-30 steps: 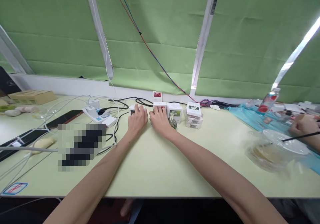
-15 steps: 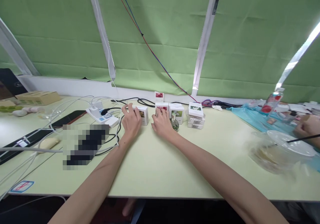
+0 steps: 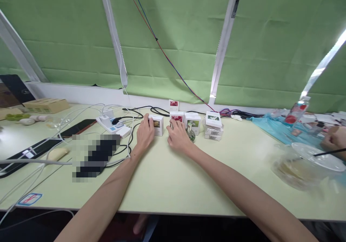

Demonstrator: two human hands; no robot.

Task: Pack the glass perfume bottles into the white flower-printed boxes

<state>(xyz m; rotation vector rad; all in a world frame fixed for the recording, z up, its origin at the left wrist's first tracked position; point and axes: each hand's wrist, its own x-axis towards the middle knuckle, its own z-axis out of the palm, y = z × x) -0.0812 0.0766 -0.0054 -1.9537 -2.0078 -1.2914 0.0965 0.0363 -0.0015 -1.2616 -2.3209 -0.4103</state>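
Observation:
My left hand (image 3: 145,133) is closed on the left side of a small white box (image 3: 159,126) with a yellowish picture, which stands upright on the table. To its right, my right hand (image 3: 178,135) is closed, fingers curled down in front of a white box with a red flower picture (image 3: 177,117). A bit of something shiny shows at its fingertips; the rest is hidden. Right beside this hand stands a round glass bottle (image 3: 191,135) with green in it, in front of a white box with a green picture (image 3: 193,123).
Stacked white boxes (image 3: 213,125) stand to the right, and a red-pictured box (image 3: 173,105) at the back. A power strip (image 3: 110,126) and cables lie left. Far right are a clear lidded tub (image 3: 293,170), a blue cloth (image 3: 273,128) and another person's hand (image 3: 335,138).
My left hand's fingers have settled closer against the yellowish-pictured box. My right hand stays about where it was. The whole view has shifted slightly.

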